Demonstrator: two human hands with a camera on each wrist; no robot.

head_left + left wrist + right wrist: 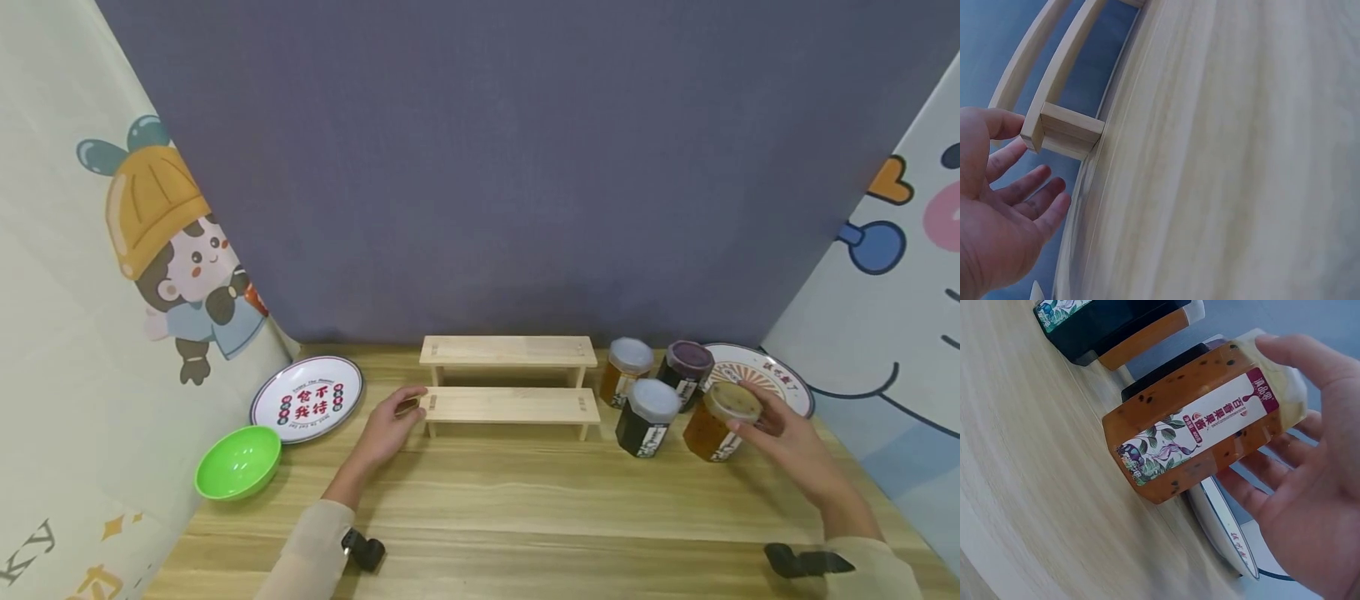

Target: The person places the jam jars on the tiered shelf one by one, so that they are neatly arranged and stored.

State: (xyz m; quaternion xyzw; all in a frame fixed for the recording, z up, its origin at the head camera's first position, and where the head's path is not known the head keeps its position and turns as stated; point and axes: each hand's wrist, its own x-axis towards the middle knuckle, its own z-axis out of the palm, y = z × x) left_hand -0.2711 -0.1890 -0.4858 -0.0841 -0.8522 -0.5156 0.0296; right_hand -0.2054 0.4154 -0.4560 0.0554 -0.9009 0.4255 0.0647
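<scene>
My right hand (791,442) grips an amber jar of passion fruit jam (1191,419) near its lid, thumb on one side and fingers on the other. Dark seeds and a white printed label show through the right wrist view. Whether the jar's base touches the table cannot be told. At the left end of the lower step of a pale wooden two-step stand (510,405), my left hand (392,427) pinches the board's end between thumb and index finger. Its other fingers hang free, as the left wrist view shows.
Beside the held jar stand a dark jar (647,421), an amber jar (624,367) and a purple-lidded jar (684,371). Behind them lies a patterned plate (797,390). A lettered plate (333,421) and a green bowl (236,467) sit at left. A dark backdrop (510,183) closes the rear.
</scene>
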